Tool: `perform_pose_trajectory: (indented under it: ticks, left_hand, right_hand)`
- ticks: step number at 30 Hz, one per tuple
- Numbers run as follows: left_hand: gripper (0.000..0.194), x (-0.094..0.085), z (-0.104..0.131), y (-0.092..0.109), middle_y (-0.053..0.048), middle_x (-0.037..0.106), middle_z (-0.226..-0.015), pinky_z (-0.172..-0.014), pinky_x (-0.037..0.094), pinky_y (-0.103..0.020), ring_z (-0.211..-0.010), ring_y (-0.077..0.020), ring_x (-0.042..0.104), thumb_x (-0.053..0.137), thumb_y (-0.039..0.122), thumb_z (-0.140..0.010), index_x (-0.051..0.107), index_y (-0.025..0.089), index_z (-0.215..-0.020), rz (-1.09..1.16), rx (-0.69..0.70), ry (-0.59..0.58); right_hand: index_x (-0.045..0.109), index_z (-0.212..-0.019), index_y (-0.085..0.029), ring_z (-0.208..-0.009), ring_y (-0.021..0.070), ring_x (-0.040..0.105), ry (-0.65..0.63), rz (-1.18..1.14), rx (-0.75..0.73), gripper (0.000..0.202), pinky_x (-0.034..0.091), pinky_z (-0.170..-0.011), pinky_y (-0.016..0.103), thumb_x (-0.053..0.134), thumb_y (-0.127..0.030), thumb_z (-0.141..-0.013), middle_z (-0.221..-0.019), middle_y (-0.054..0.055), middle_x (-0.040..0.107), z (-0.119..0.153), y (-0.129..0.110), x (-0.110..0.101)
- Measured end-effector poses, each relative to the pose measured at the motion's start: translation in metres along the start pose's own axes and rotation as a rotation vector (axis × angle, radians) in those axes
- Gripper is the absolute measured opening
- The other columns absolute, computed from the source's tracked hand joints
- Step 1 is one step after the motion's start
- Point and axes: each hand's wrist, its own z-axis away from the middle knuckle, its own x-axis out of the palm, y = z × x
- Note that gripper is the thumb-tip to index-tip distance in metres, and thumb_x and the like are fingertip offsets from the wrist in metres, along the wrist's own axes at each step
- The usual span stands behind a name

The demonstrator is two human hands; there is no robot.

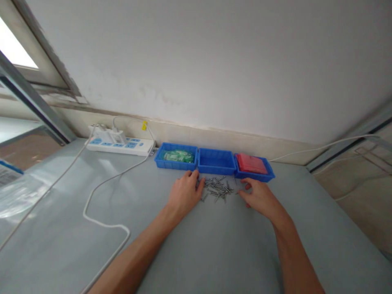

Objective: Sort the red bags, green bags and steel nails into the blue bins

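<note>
A loose pile of silver screws [218,188] lies on the grey table in front of three blue trays. My left hand [184,191] rests at the pile's left edge, fingers curved, thumb apart from them and close to the nearest screws. On the pile's other side is my right hand [256,197], its thumb and fingertips parted around a gap; nothing shows held between them. Behind the pile sits the middle blue tray [217,170], with a bare floor. The left blue tray [175,165] holds small green plastic packets [179,156]. Red packets [251,163] fill the right blue tray [260,177].
A white power strip [119,147] with plugs stands against the wall at the left. Its white cable [101,222] winds across the table [208,253]. Clear plastic [21,196] lies at the far left. Metal frame posts rise at both sides.
</note>
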Motion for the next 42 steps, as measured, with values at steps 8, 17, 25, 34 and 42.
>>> perform_pose_trajectory:
  ticks: [8, 17, 25, 34, 42]
  left_hand:
    - [0.020, 0.011, -0.002, -0.003, -0.004, 0.065, -0.080, -0.069, 0.048, -0.029, -0.065, -0.0157, 0.059, 0.051, 0.033, -0.097, 0.063, 0.018, -0.090, 0.277, 0.075, 0.106]
    - [0.022, 0.007, -0.003, -0.001, -0.002, 0.065, -0.077, -0.062, 0.045, -0.026, -0.061, -0.0139, 0.058, 0.050, 0.034, -0.096, 0.061, 0.018, -0.086, 0.460, 0.165, 0.091]
    - [0.052, -0.017, -0.001, -0.017, 0.004, 0.053, -0.046, -0.044, 0.039, -0.024, -0.039, -0.0157, 0.057, 0.035, 0.063, -0.099, 0.060, 0.020, -0.086, 0.519, 0.103, -0.465]
    - [0.061, -0.001, -0.007, -0.011, 0.003, 0.060, -0.052, -0.060, 0.058, -0.030, -0.065, -0.0246, 0.074, 0.045, 0.081, -0.086, 0.048, 0.021, -0.076, 1.002, -0.063, -0.471]
    - [0.052, 0.008, -0.007, -0.005, -0.002, 0.066, -0.069, -0.078, 0.056, -0.031, -0.079, -0.0208, 0.072, 0.044, 0.065, -0.096, 0.055, 0.018, -0.075, 0.927, 0.133, -0.303]
  right_hand:
    - [0.077, -0.108, -0.011, -0.079, 0.0237, 0.069, 0.001, -0.007, -0.057, 0.033, 0.052, -0.078, 0.035, 0.067, -0.014, -0.077, -0.094, 0.014, 0.073, -0.008, -0.024, 0.024]
    - [0.075, -0.087, -0.017, -0.071, 0.0184, 0.068, -0.038, -0.333, -0.131, 0.020, 0.054, -0.073, 0.031, 0.060, -0.011, -0.077, -0.081, 0.007, 0.075, -0.008, -0.040, 0.034]
    - [0.072, -0.086, -0.018, -0.064, 0.0171, 0.066, 0.096, -0.292, -0.067, 0.014, 0.052, -0.069, 0.030, 0.061, -0.017, -0.077, -0.074, 0.004, 0.071, -0.009, -0.033, 0.015]
    - [0.074, -0.113, -0.017, -0.079, 0.0163, 0.066, -0.096, -0.178, -0.373, 0.046, 0.053, -0.080, 0.030, 0.059, 0.001, -0.073, -0.107, 0.008, 0.075, -0.010, -0.027, 0.019]
    - [0.074, -0.110, -0.018, -0.080, 0.0179, 0.066, -0.118, -0.185, -0.394, 0.029, 0.052, -0.079, 0.031, 0.063, -0.006, -0.086, -0.090, 0.006, 0.072, -0.015, -0.020, 0.022]
